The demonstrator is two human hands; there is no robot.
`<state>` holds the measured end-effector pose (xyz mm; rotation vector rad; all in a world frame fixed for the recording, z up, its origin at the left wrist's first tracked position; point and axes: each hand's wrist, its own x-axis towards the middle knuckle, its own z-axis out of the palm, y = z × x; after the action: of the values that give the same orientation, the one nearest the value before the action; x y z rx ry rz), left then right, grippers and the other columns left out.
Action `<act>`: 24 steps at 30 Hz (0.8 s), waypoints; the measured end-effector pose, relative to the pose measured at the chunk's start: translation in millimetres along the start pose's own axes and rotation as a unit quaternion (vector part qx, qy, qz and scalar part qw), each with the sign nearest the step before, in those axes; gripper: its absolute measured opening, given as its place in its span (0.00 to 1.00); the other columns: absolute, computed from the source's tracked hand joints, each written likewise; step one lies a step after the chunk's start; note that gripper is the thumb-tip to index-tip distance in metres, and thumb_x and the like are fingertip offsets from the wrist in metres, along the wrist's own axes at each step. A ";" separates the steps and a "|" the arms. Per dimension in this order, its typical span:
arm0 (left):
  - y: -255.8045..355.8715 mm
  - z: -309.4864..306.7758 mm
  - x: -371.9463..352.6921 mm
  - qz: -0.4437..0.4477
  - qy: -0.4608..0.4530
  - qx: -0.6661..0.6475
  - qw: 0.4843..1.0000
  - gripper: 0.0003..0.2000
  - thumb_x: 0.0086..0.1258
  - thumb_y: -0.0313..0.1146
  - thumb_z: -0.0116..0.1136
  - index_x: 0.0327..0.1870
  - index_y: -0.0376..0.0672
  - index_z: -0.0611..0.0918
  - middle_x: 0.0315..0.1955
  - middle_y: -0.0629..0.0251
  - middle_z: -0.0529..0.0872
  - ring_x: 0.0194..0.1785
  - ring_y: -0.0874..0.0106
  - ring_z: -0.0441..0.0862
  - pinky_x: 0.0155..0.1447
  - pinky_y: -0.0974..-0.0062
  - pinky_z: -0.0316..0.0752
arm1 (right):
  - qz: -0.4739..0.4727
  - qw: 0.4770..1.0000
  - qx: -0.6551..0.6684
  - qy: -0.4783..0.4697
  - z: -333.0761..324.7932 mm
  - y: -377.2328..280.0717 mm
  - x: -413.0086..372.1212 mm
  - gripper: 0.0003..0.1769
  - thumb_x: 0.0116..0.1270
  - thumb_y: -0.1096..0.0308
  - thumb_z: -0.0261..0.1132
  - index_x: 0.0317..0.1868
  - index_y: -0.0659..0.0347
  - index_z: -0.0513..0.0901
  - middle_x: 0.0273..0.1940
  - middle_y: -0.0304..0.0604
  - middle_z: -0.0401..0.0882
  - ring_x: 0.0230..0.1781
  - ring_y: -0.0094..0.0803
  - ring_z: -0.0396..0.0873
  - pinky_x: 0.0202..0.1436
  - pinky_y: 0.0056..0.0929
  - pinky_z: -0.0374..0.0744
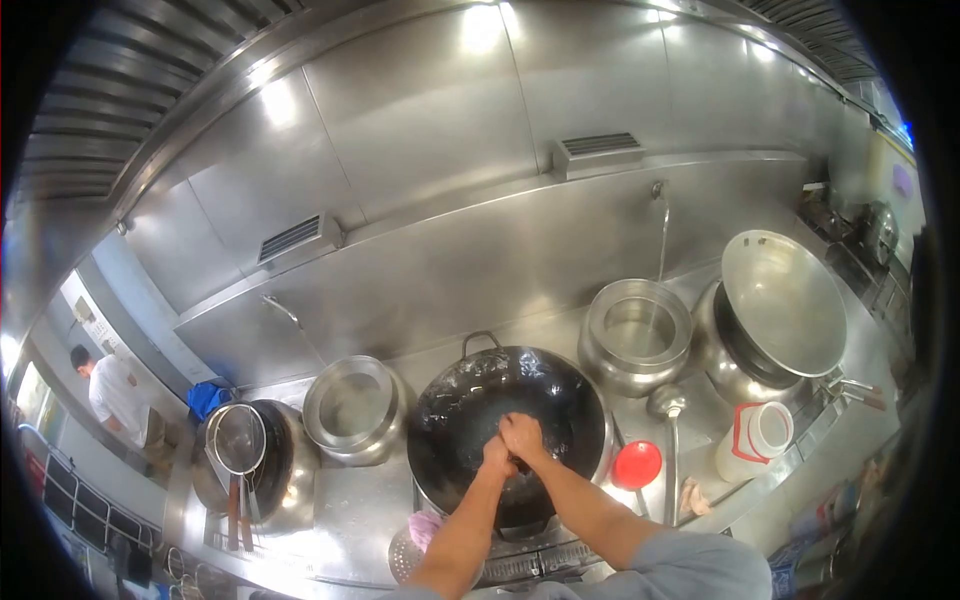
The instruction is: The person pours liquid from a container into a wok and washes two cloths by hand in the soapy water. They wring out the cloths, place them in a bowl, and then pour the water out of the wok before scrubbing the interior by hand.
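Both of my hands meet over the large black wok [450, 400] in the middle of the steel counter. My left hand [497, 456] is closed and presses against my right hand [522, 436], which is closed too and sits slightly higher. Whatever lies between them, if anything, is hidden by the fingers. The wok's dark inside looks wet and shiny, with a loop handle [482, 338] at its far edge. Beside the wok on the right is a red round lid or bowl [637, 465]. A pink cloth [424, 529] lies by a perforated strainer [404, 556] at the near left.
Metal pots [350, 402] [636, 325] flank the wok. A wire strainer [237, 440] rests on a left pot. At right are a ladle [671, 450], a white container [755, 440] and a large metal pan [783, 300]. A person [118, 395] stands far left.
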<state>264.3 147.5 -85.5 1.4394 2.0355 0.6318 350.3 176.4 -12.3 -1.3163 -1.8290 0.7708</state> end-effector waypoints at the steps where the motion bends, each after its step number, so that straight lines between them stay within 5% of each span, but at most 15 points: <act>1: -1.8 -3.1 2.5 -0.006 0.000 0.003 1.000 0.22 0.70 0.51 0.49 0.53 0.43 0.77 0.52 0.51 0.78 0.56 0.56 0.77 0.58 0.61 0.73 | 0.014 1.000 -0.011 -0.023 2.8 -5.0 -6.1 0.19 0.64 0.54 0.53 0.30 0.61 0.82 0.33 0.59 0.82 0.36 0.61 0.79 0.43 0.54 0.77; 3: -3.0 -16.8 4.2 -0.065 0.002 -0.151 0.986 0.22 0.69 0.51 0.51 0.53 0.41 0.77 0.52 0.48 0.78 0.56 0.55 0.77 0.58 0.61 0.73 | -0.042 0.999 -0.003 -0.016 10.9 -25.7 -34.8 0.19 0.64 0.56 0.53 0.31 0.61 0.83 0.33 0.61 0.81 0.36 0.61 0.79 0.44 0.53 0.77; 5: 10.1 -35.7 -7.8 -0.171 0.026 -0.443 0.880 0.23 0.68 0.51 0.52 0.53 0.40 0.77 0.53 0.46 0.78 0.57 0.53 0.77 0.57 0.61 0.73 | -0.084 0.995 0.044 -0.020 21.8 -14.1 -44.0 0.18 0.66 0.57 0.52 0.32 0.61 0.83 0.34 0.60 0.81 0.36 0.60 0.80 0.44 0.52 0.78; 8: 26.0 -44.3 -17.9 -0.202 0.123 -0.544 0.805 0.24 0.67 0.50 0.54 0.53 0.37 0.78 0.54 0.43 0.77 0.57 0.52 0.77 0.57 0.62 0.74 | 0.076 0.983 -0.097 -0.134 2.9 21.3 8.5 0.17 0.67 0.57 0.54 0.39 0.60 0.83 0.40 0.59 0.82 0.40 0.57 0.81 0.46 0.51 0.78; 9: 28.7 -39.5 -18.5 -0.179 0.173 -0.518 0.818 0.21 0.71 0.45 0.51 0.50 0.32 0.77 0.50 0.47 0.80 0.54 0.50 0.75 0.59 0.56 0.69 | 0.080 0.985 -0.107 -0.113 7.1 36.5 15.8 0.17 0.66 0.56 0.55 0.43 0.58 0.82 0.44 0.58 0.81 0.43 0.56 0.80 0.48 0.50 0.77; 11: 18.9 -35.4 -32.1 -0.093 0.149 -0.199 0.964 0.22 0.69 0.45 0.53 0.51 0.31 0.77 0.52 0.43 0.78 0.57 0.47 0.74 0.60 0.55 0.68 | 0.099 0.981 -0.127 -0.108 4.7 34.6 17.9 0.22 0.63 0.52 0.62 0.53 0.56 0.76 0.54 0.58 0.76 0.49 0.57 0.79 0.51 0.49 0.77; 12: 22.0 -38.0 -39.1 -0.041 0.129 -0.028 0.990 0.23 0.68 0.45 0.54 0.51 0.31 0.77 0.52 0.41 0.78 0.58 0.45 0.73 0.60 0.55 0.68 | 0.039 0.975 -0.153 -0.157 1.6 42.5 17.6 0.23 0.62 0.52 0.63 0.53 0.57 0.76 0.53 0.58 0.77 0.49 0.56 0.79 0.52 0.48 0.77; 14: 18.9 -46.7 -46.8 -0.038 -0.021 0.041 0.998 0.24 0.66 0.46 0.54 0.58 0.38 0.74 0.57 0.41 0.75 0.61 0.45 0.71 0.60 0.56 0.69 | -0.079 0.944 -0.197 -0.254 -7.4 59.6 10.6 0.24 0.61 0.51 0.64 0.52 0.57 0.77 0.50 0.58 0.79 0.49 0.55 0.79 0.54 0.47 0.76; 15: 11.7 -44.3 -38.6 -0.037 -0.055 0.042 0.997 0.24 0.67 0.46 0.53 0.59 0.40 0.73 0.58 0.43 0.74 0.61 0.46 0.72 0.60 0.57 0.70 | -0.029 0.932 -0.168 -0.319 -20.0 58.2 17.6 0.23 0.59 0.54 0.65 0.51 0.58 0.79 0.47 0.58 0.81 0.50 0.53 0.79 0.54 0.46 0.76; 16: 2.8 -41.6 -31.5 -0.039 -0.090 0.044 0.994 0.24 0.67 0.46 0.53 0.61 0.43 0.73 0.60 0.44 0.74 0.61 0.46 0.72 0.60 0.57 0.70 | 0.026 0.941 -0.175 -0.288 -0.3 81.0 26.5 0.19 0.60 0.58 0.62 0.49 0.58 0.81 0.45 0.57 0.82 0.49 0.51 0.80 0.54 0.45 0.76; 18: -4.1 -24.4 -29.7 -0.142 0.034 -0.212 0.966 0.23 0.67 0.43 0.53 0.62 0.47 0.72 0.53 0.47 0.80 0.57 0.49 0.76 0.58 0.59 0.73 | 0.101 0.973 -0.049 -0.203 -0.6 79.4 25.7 0.17 0.61 0.61 0.59 0.47 0.58 0.82 0.47 0.57 0.81 0.49 0.53 0.79 0.54 0.46 0.77; 20: 40.3 -32.6 -35.3 -0.271 0.070 -0.530 0.801 0.21 0.68 0.42 0.53 0.60 0.46 0.74 0.53 0.50 0.81 0.56 0.54 0.79 0.58 0.64 0.74 | 0.103 0.984 -0.006 -0.143 8.8 66.0 20.8 0.16 0.62 0.61 0.58 0.47 0.58 0.81 0.46 0.57 0.81 0.48 0.54 0.79 0.53 0.46 0.76; 23: -11.2 -9.5 11.6 -0.232 -0.060 -0.672 0.700 0.17 0.71 0.45 0.50 0.55 0.47 0.76 0.48 0.55 0.82 0.51 0.57 0.80 0.56 0.60 0.75 | 0.064 0.991 0.002 -0.118 7.6 0.9 -5.5 0.15 0.66 0.56 0.55 0.43 0.59 0.79 0.41 0.60 0.81 0.45 0.59 0.78 0.49 0.50 0.75; 24: -10.4 -8.0 13.7 -0.194 -0.061 -0.567 0.798 0.18 0.70 0.45 0.50 0.55 0.47 0.76 0.49 0.56 0.82 0.51 0.57 0.80 0.55 0.60 0.75 | 0.052 0.992 -0.021 -0.109 4.3 -22.2 -18.7 0.17 0.67 0.53 0.54 0.41 0.57 0.79 0.42 0.60 0.81 0.43 0.59 0.79 0.49 0.50 0.76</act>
<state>248.1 156.8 -88.9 0.3120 1.2858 1.2222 339.1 151.9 -0.8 -1.4087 -1.9686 0.9693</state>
